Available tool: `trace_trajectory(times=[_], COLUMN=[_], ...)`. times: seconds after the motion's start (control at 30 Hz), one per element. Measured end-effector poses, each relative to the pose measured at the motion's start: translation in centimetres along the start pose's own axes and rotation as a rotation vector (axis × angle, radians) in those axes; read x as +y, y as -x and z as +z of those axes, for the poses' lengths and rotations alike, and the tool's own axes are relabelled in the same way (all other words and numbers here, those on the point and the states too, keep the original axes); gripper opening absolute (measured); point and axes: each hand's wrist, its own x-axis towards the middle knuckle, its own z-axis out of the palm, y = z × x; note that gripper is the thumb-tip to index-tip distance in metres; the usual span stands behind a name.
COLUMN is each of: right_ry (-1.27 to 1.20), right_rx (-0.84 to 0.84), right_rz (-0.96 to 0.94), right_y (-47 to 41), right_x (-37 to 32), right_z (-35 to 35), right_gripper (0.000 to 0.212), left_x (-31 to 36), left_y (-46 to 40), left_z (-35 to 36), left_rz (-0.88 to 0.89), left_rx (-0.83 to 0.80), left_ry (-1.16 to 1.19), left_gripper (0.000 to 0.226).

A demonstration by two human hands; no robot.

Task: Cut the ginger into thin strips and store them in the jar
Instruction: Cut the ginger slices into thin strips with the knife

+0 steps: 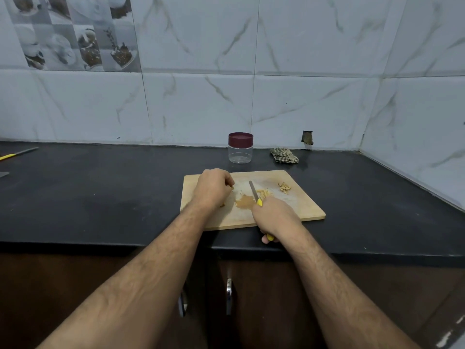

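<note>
Head view: right hand [275, 215] grips knife [254, 193]; jar [240, 148] lidded.

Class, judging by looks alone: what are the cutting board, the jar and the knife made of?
Cutting board: likely wood, pale tan, matt, unvarnished.
Jar: clear, see-through body, plastic or glass, hard to tell; the maroon lid looks like opaque plastic.
Knife: grey blade, probably steel; bright yellow handle, probably plastic, gripped by the right hand.

No readable text, labels, brands or numbers on any surface in view.
</note>
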Motion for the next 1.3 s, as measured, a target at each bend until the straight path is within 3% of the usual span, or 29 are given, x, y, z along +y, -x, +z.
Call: trace_trajectory(times=[0.33,0.57,0.87,1.07,1.3], right_ry=[-0.049,-0.047,-0.016,0.044,0.090], right_rx=[-0.003,0.006,0.024,-0.049,-0.131], right_rz=[0.003,0.002,-0.014,0.003,0.051], right_y=[-0.2,0.2,0.5,1.7,3.3], right_x=[0.5,0.4,0.4,0.7,0.6], right_z=[0.0,0.0,-0.2,-1.0,-1.9], right_gripper=[0.026,0.022,0.023,0.017,0.018], left_x=[1.1,1.0,2.5,3.4,2.4], left_y=[-0.1,-0.6,0.6,1.8,1.7], left_z=[0.3,-0.7,0.4,1.4,0.8], left_rz=[0.073,0.022,0.059,0.109,0.075], left_rx=[-0.225,-0.029,-0.077,-0.120,-0.235], left_ry=[-0.241,-0.309,-0.369,-0.461,-0.309], left_gripper=[0.022,0.030,0.015,0.016,0.024])
